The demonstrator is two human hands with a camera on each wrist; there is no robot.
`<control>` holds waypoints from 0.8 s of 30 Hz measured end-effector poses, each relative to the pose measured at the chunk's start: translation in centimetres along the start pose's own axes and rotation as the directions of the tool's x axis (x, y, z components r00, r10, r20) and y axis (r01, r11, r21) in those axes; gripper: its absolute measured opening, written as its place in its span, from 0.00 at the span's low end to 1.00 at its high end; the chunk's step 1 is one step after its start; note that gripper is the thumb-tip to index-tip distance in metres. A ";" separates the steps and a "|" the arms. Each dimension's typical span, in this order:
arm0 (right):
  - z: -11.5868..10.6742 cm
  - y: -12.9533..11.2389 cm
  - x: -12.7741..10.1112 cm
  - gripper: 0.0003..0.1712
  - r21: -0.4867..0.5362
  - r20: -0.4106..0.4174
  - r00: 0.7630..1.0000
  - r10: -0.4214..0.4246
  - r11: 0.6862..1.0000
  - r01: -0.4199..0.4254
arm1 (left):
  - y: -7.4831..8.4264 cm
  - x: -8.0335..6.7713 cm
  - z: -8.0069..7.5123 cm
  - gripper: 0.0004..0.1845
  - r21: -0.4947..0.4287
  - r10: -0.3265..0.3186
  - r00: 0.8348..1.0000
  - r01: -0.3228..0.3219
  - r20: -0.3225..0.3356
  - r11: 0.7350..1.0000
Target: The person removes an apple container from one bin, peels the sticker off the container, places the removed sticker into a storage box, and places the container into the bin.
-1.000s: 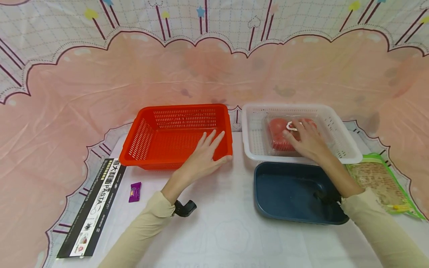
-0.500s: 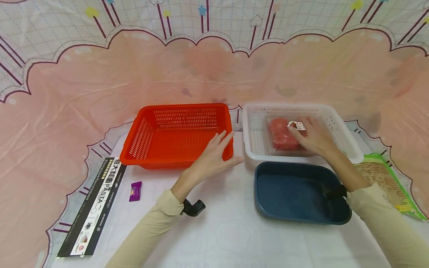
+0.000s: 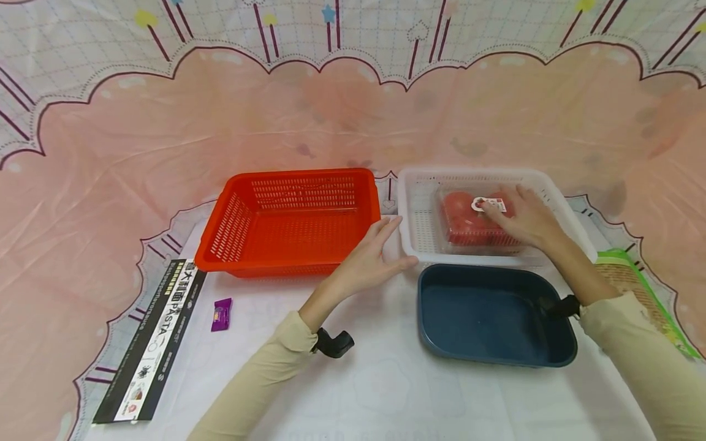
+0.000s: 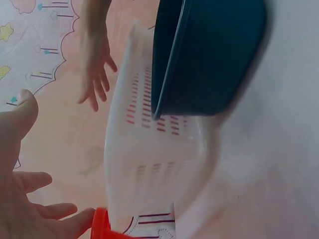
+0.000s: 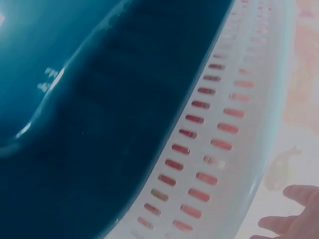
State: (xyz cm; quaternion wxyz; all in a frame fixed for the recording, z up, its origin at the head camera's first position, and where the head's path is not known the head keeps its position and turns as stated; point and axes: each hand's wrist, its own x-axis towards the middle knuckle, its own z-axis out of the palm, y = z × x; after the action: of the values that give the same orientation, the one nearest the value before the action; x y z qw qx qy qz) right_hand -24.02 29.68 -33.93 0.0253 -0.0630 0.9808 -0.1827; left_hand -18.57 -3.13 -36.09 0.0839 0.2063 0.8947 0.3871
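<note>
The tomato pack [image 3: 475, 219] in the white basket [image 3: 410, 242] wants a level lift — the right hand [image 3: 526, 215] rests flat on it, grip released, while the left hand [image 3: 371, 262], also released, could steady the rim.

A white tabletop [image 3: 380, 380] covered with a pale printed cloth is carrying an orange perforated plastic basket [image 3: 287, 223] beside a white perforated plastic basket [image 3: 419, 236]. A dark blue plastic tray [image 3: 491, 315] is sitting just in front of the white one. A long black pasta box [image 3: 151, 343], a small purple wrapped sweet [image 3: 222, 314] and a green-edged flat packet [image 3: 640, 294] are lying toward the edges.
</note>
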 end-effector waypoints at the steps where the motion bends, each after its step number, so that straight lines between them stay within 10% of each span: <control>1: -0.1 0.1 0.0 0.50 -0.004 0.010 1.000 0.009 1.000 -0.009 | 0.1 0.1 0.2 0.47 -0.004 -0.005 1.000 0.005 0.000 1.000; 24: -1.7 4.4 1.5 0.48 0.219 0.088 0.995 0.051 0.973 -0.069 | 0.9 1.8 4.4 0.45 -0.231 -0.027 0.988 -0.009 -0.152 0.973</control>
State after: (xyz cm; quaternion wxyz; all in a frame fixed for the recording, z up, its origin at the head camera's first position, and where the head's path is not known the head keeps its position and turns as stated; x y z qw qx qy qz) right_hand -26.17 34.15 -34.00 0.0777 -0.0375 0.9539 -0.2874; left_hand -18.56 1.14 -38.44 0.0397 0.1603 0.8483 0.5031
